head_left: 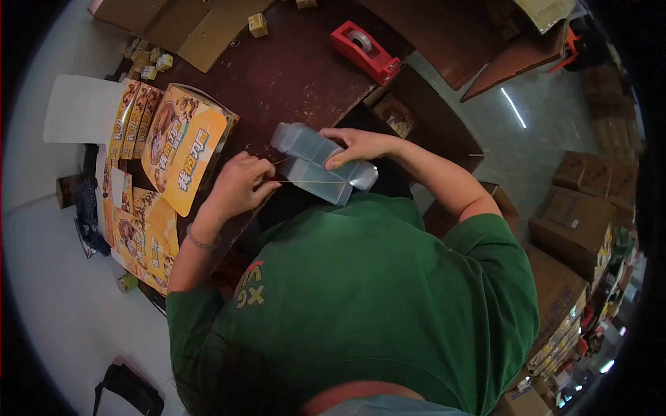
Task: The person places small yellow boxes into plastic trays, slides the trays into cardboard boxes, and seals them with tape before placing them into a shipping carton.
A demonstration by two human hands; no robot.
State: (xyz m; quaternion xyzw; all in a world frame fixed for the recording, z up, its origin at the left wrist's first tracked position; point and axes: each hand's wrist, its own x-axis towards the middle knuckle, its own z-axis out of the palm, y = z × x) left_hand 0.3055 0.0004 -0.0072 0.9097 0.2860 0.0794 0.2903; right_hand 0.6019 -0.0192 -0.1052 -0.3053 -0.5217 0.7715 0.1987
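In the head view, the left hand [243,182] has its grip pinched together on a stretched rubber band [305,182]; the right hand's [361,147] grip is clamped on clear plastic boxes [300,142] above the lap, beside the desk [298,76]. A slipping pinch could snap the band back; uneven pull could skew the smooth boxes, and a loose hold could drop them.
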